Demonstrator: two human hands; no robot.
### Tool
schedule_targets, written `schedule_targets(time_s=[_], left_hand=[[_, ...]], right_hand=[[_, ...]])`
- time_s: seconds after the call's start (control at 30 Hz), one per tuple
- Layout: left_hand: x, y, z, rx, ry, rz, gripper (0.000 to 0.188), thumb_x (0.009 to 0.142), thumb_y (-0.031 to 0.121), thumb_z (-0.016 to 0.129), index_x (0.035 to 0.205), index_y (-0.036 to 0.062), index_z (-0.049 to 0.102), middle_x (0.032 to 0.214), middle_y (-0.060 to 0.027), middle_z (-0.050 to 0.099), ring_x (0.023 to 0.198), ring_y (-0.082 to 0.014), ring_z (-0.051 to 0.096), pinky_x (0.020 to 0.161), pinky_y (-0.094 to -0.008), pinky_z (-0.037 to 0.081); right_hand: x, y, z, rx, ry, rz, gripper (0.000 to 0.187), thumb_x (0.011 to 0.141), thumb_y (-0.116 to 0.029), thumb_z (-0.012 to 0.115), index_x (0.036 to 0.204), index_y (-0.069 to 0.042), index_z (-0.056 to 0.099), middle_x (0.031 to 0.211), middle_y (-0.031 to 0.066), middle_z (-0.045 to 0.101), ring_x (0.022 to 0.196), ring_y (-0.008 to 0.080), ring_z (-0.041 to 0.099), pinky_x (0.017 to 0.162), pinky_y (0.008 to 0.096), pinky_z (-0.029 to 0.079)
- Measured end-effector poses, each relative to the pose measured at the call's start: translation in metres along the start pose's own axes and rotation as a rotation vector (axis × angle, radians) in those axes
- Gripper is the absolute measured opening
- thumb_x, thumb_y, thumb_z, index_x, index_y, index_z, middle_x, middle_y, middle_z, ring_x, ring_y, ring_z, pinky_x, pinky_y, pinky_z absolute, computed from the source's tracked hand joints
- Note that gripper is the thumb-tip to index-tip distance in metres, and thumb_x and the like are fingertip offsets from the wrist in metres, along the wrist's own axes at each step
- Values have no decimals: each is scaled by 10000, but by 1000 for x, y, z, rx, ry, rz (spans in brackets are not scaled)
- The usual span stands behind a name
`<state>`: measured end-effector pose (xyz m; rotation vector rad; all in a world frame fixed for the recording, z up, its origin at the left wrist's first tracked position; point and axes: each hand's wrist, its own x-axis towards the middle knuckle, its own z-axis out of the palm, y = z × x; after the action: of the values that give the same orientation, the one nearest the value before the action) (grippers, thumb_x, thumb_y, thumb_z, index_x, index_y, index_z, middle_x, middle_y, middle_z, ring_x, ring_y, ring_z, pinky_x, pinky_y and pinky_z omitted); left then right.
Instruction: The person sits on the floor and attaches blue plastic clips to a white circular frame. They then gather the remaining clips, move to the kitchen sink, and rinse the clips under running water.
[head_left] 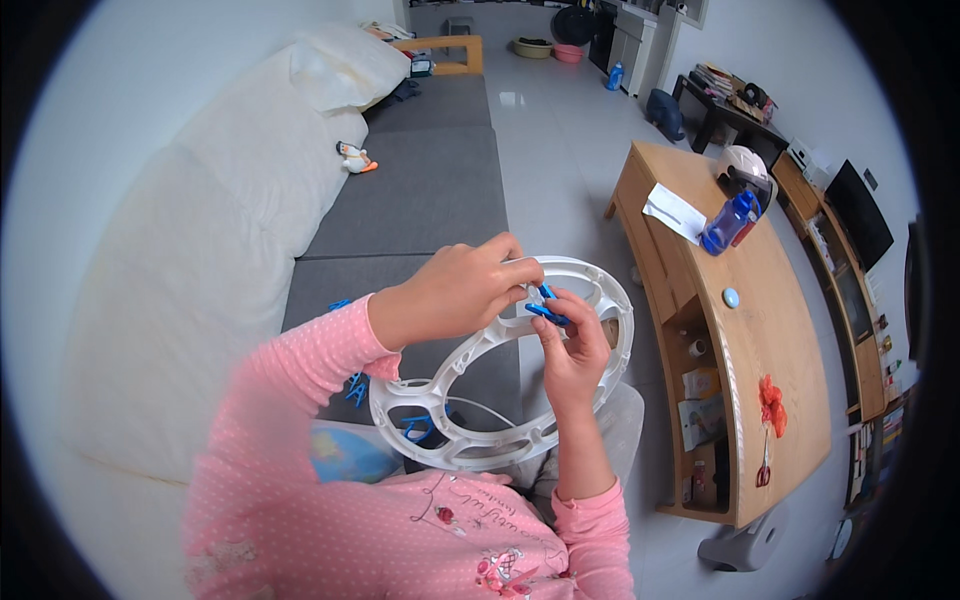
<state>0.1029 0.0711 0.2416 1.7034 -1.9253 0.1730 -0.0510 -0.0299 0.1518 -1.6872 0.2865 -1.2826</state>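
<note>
Attaching clip, seemingly. Round white frame (505, 331) across lap; left hand (470, 285), fingertips drawn together near clip, hold unclear; right hand's (577, 357) grip pinched on blue clip (549, 315) over frame's far part. Next likely needs steady alignment.

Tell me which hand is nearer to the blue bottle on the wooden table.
Right. The right hand, holding a blue clip, is left of the blue bottle on the wooden table; the left hand, by the same clip, is farther left.
</note>
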Motion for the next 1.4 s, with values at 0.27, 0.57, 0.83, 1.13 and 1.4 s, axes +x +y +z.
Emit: schedule_targets(time_s=[0.27, 0.57, 0.83, 1.13, 1.4], left_hand=[[1, 6, -2, -10, -14, 1, 174, 838, 124, 667, 1006, 98, 627, 962, -81, 575, 664, -260, 639, 560, -358, 510], [2, 8, 0, -15, 19, 21, 128, 830, 126, 675, 952, 109, 636, 925, -90, 558, 613, -278, 613, 535, -366, 490], [4, 10, 0, 8, 11, 47, 107, 816, 126, 681, 910, 115, 632, 901, -88, 555, 580, -281, 602, 502, -374, 479], [4, 13, 1, 23, 31, 90, 82, 839, 150, 641, 890, 111, 589, 846, -112, 516, 556, -311, 601, 473, -410, 482], [2, 17, -2, 52, 43, 134, 135, 786, 95, 637, 916, 113, 607, 834, -119, 508, 554, -312, 601, 469, -407, 485]], right_hand=[[-2, -20, 6, -271, 26, -131, 306, 810, -4, 692, 1106, 2, 616, 1069, 151, 623, 915, 239, 631, 767, 307, 528], [-8, -12, 13, -48, 34, 53, 286, 858, 10, 622, 1135, 12, 554, 1081, 123, 562, 864, 181, 592, 735, 284, 506], [-18, -1, 22, 185, 128, 81, 287, 921, 23, 559, 1203, 20, 502, 1119, 70, 549, 931, 117, 573, 829, 260, 510], [-17, -5, 21, 190, 156, 129, 296, 885, 22, 616, 1165, 33, 521, 1084, 88, 557, 934, 136, 577, 801, 255, 494], [0, -24, 9, -313, 37, -245, 304, 788, 77, 660, 1084, 24, 611, 1047, 165, 602, 902, 281, 620, 744, 332, 531]])
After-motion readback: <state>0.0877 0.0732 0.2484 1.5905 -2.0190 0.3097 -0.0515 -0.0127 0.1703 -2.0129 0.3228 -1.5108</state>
